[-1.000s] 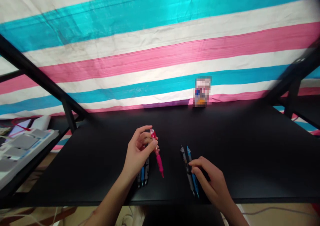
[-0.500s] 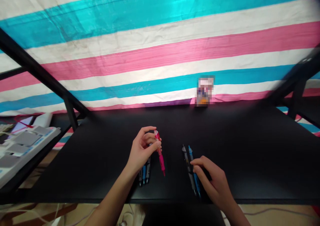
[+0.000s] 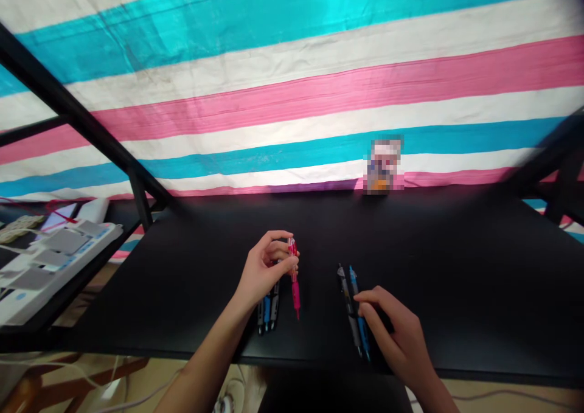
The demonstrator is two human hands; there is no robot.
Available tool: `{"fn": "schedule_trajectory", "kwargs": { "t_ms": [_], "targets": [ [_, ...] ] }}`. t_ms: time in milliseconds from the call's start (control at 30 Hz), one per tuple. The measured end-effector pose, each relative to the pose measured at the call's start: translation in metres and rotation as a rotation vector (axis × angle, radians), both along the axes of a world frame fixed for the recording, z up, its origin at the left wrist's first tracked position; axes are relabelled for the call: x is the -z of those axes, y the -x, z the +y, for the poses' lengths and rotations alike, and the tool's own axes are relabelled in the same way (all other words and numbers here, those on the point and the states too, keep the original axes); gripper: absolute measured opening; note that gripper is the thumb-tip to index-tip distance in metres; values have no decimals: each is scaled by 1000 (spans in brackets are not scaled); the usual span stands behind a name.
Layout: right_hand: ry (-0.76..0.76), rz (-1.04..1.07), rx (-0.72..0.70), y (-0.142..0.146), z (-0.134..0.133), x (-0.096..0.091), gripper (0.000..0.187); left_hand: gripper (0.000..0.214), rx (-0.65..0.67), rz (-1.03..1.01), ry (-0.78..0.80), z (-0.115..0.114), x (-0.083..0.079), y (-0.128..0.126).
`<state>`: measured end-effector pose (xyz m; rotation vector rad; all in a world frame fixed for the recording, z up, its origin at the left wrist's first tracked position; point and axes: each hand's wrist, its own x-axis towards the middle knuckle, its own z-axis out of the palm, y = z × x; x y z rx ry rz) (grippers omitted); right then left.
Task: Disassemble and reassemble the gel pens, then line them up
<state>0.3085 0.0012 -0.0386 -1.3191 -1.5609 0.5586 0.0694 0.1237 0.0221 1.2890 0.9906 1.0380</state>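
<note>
Cyan, pink and white striped cloth backdrop (image 3: pixel 292 90), black desk (image 3: pixel 456 291), black metal frame (image 3: pixel 77 112), tan floor (image 3: pixel 502 385)

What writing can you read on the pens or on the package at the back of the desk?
Pink pen: no readable text.
Grey pen: any markings are too small to read.
Blue pen: any markings are too small to read.
Three pens lying side by side: labels on the barrels too small to read.
Package: pixelated, so its print cannot be read.

slim pink pen (image 3: pixel 295 286) gripped near its top by the left hand (image 3: pixel 266 268)
</note>
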Motion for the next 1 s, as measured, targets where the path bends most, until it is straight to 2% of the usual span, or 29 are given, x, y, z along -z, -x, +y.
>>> {"fn": "schedule_trajectory", "kwargs": {
  "t_ms": [133, 400, 633, 800, 1000],
  "targets": [
    [-4, -5, -2, 0, 0, 1, 15, 49, -13, 35, -13, 1, -1, 1],
    [-25, -13, -3, -2, 2, 1, 15, 37, -32, 101, -39, 3, -2, 3],
    [-30, -6, 12, 0, 2, 0, 15, 36, -25, 205, -71, 3, -2, 6],
    [-30, -2, 20, 0, 2, -2, 16, 37, 3, 387, -154, 7, 3, 9],
    [-39, 5, 17, 0, 3, -4, 17, 37, 50, 707, -377, 10, 11, 11]
  ]
}}
